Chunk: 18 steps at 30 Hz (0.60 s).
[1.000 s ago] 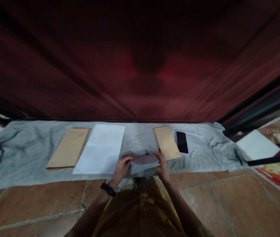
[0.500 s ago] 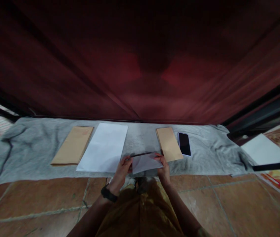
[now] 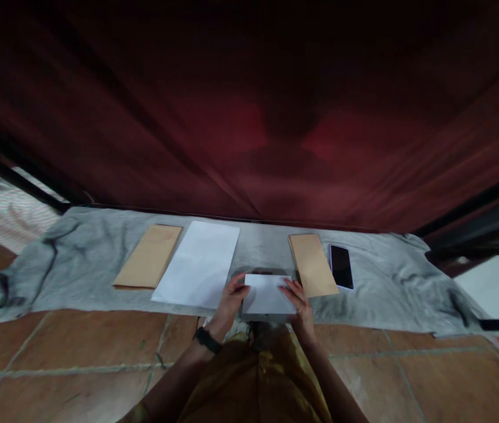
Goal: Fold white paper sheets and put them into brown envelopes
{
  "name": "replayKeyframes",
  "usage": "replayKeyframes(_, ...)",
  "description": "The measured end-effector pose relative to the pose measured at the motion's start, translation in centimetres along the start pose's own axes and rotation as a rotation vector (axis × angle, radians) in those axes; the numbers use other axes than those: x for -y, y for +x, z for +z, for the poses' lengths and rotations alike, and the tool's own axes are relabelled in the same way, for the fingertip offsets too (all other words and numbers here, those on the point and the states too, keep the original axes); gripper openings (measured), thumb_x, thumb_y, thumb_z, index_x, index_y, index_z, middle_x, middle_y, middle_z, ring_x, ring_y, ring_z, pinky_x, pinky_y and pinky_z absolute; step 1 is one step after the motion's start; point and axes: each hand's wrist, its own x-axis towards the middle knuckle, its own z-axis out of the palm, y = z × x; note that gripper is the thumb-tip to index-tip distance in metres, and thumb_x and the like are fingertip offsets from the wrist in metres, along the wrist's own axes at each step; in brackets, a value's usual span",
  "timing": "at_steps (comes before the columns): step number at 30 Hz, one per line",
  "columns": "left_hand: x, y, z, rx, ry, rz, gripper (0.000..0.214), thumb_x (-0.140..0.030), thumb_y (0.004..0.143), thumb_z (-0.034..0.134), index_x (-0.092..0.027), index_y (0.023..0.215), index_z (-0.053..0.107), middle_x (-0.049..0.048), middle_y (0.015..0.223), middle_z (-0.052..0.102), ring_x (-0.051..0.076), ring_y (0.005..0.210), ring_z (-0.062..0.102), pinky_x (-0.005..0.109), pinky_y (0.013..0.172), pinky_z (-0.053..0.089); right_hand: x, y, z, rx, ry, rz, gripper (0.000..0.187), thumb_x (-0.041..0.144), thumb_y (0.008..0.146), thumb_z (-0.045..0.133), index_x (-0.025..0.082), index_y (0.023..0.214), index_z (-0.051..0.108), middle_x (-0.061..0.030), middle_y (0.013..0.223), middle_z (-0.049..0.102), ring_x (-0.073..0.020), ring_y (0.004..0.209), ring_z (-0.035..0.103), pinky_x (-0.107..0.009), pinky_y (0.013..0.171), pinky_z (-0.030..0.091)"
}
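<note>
Your left hand (image 3: 232,296) and right hand (image 3: 299,299) are both on the folded paper (image 3: 267,294), one at each short side. The fingers are only slightly spread and lie over the paper's side edges, holding it. Whether any fingertips reach underneath cannot be told from this view.

The folded paper lies low and flat at the near edge of the grey cloth (image 3: 100,258), about midway along it and right in front of your knees. It sits between the large white sheet (image 3: 199,264) on its left and the right brown envelope (image 3: 313,264). It is just beside both, and your hands cover the gaps.

As for progress, the paper already looks folded down to a small rectangle, narrower than the open white sheet beside it. It is outside any envelope. The right brown envelope lies flat near your right hand, with nothing showing from it. The left brown envelope (image 3: 149,257) lies flat too, against the far side of the white sheet. So the folding looks done or nearly done, while both envelopes and the open sheet lie untouched.

A phone (image 3: 341,266) lies face up just beyond the right envelope. The red curtain (image 3: 249,117) hangs along the cloth's far edge, and the tiled floor (image 3: 77,346) runs along the near edge.
</note>
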Motion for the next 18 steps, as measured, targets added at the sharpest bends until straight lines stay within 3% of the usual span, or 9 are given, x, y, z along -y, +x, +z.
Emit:
replayKeyframes(5, 0.0, 1.3, 0.7, -0.098, 0.096, 0.176, 0.045, -0.03, 0.078, 0.069, -0.019, 0.122, 0.068, 0.0064, 0.095, 0.073, 0.02, 0.085, 0.068, 0.036, 0.081, 0.055, -0.2, 0.6, 0.3, 0.042, -0.074, -0.063, 0.056, 0.015, 0.087, 0.057, 0.036, 0.139, 0.062, -0.0005, 0.151, 0.053, -0.0295, 0.148, 0.036, -0.058, 0.122, 0.032)
replayKeyframes(10, 0.4, 1.3, -0.3, -0.168, 0.17, 0.275, 0.033, -0.027, 0.076, 0.072, -0.021, 0.108, 0.072, 0.0093, 0.109, 0.072, 0.024, 0.1, 0.066, 0.039, 0.087, 0.055, -2.0, 0.0, 0.6, 0.139, -0.176, -0.157, 0.068, 0.004, 0.085, 0.041, 0.04, 0.14, 0.059, 0.0037, 0.153, 0.052, -0.0262, 0.148, 0.037, -0.058, 0.121, 0.033)
replayKeyframes(14, -0.3, 1.6, -4.4, -0.229, 0.38, 0.477, 0.033, -0.02, 0.081, 0.062, -0.024, 0.113, 0.07, 0.0084, 0.119, 0.068, 0.024, 0.112, 0.063, 0.041, 0.098, 0.052, -3.6, -1.2, 0.5, 0.242, -0.223, -0.182, 0.067, 0.008, 0.085, 0.046, 0.037, 0.145, 0.056, -0.0005, 0.153, 0.051, -0.029, 0.144, 0.044, -0.056, 0.118, 0.039)
replayKeyframes(16, -1.7, 2.4, -7.9, -0.373, 0.595, 0.559, 0.036, -0.016, 0.08, 0.06, -0.023, 0.114, 0.069, 0.0091, 0.121, 0.067, 0.025, 0.117, 0.061, 0.045, 0.105, 0.048, -4.1, -1.5, 0.4, 0.263, -0.235, -0.189, 0.067, 0.009, 0.085, 0.047, 0.034, 0.147, 0.054, -0.0028, 0.154, 0.051, -0.0298, 0.143, 0.045, -0.055, 0.117, 0.04)
replayKeyframes(18, -3.7, 3.5, -12.0, -0.533, 0.747, 0.499, 0.036, -0.017, 0.081, 0.06, -0.021, 0.116, 0.067, 0.0112, 0.125, 0.064, 0.028, 0.122, 0.059, 0.047, 0.108, 0.046, -4.5, -1.6, 0.2, 0.258, -0.245, -0.199, 0.069, 0.007, 0.083, 0.046, 0.032, 0.148, 0.052, -0.0039, 0.155, 0.049, -0.0292, 0.143, 0.045, -0.055, 0.118, 0.039)
